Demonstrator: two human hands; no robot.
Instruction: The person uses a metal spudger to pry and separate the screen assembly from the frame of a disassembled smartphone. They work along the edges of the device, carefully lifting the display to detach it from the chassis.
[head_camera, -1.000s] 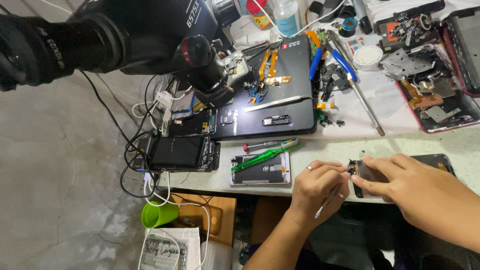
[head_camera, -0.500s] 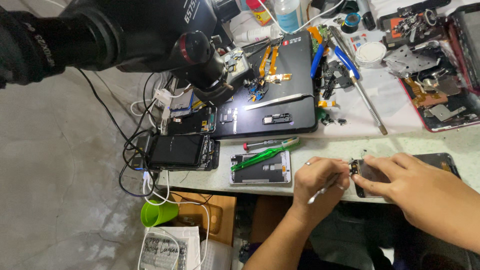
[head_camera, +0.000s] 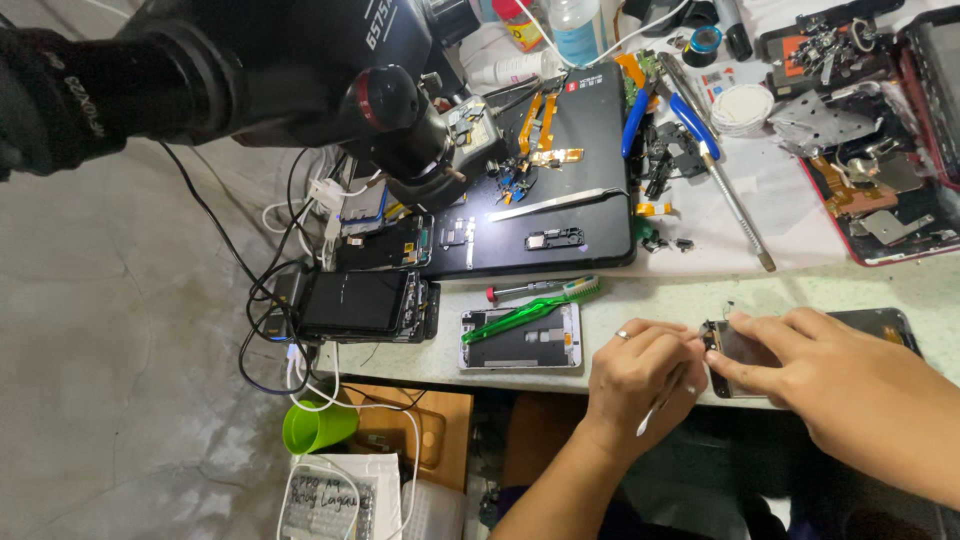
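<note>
1. Compared with the frame one second ago, the left hand (head_camera: 640, 385) has drawn slightly toward the table edge, and its thin metal tool (head_camera: 665, 398) now slants down across the palm side; the right hand (head_camera: 850, 385) has kept its place.
2. Left hand: fingers curled closed around the thin metal tool, a ring visible on one finger, fingertips meeting the left edge of the opened phone (head_camera: 745, 355).
3. Right hand: loosely spread, holding nothing in its grasp; index finger and thumb press down on the opened phone and cover most of its right part.
4. Opened phone: lies flat on the pale worktop (head_camera: 660, 300) near the front edge, at about 4 o'clock in the view, between the two hands.
5. At 9 o'clock from the left hand: a white phone frame (head_camera: 522, 340) with a green toothbrush (head_camera: 530, 310) lying slantwise across it, and a small red-handled screwdriver (head_camera: 515, 290) just beyond.
6. At 12 o'clock: a black work mat (head_camera: 590, 200) bearing orange flex cables (head_camera: 540, 125) and metal tweezers (head_camera: 555, 203); blue-handled pliers (head_camera: 665, 115) lie at its right.
7. At 10 o'clock: a microscope (head_camera: 300, 70) overhangs the bench; a dark phone (head_camera: 355, 302) sits beneath it among cables.
8. At 7 o'clock, below the bench: a green cup (head_camera: 318, 428).
</note>
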